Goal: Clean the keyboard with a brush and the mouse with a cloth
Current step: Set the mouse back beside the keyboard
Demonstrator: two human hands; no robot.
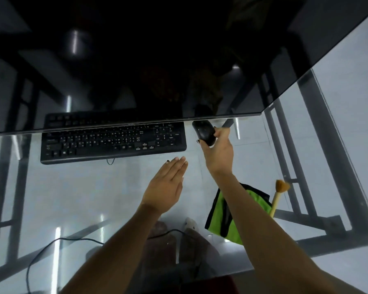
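Our right hand grips the mouse beside the keyboard; our left hand hovers, fingers straight.

Black keyboard, black mouse, green cloth

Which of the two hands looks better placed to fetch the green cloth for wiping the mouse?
The left hand, probably. It is open and holds nothing, while the right hand already grips the mouse. The green cloth lies under the right forearm, so the left must cross over.
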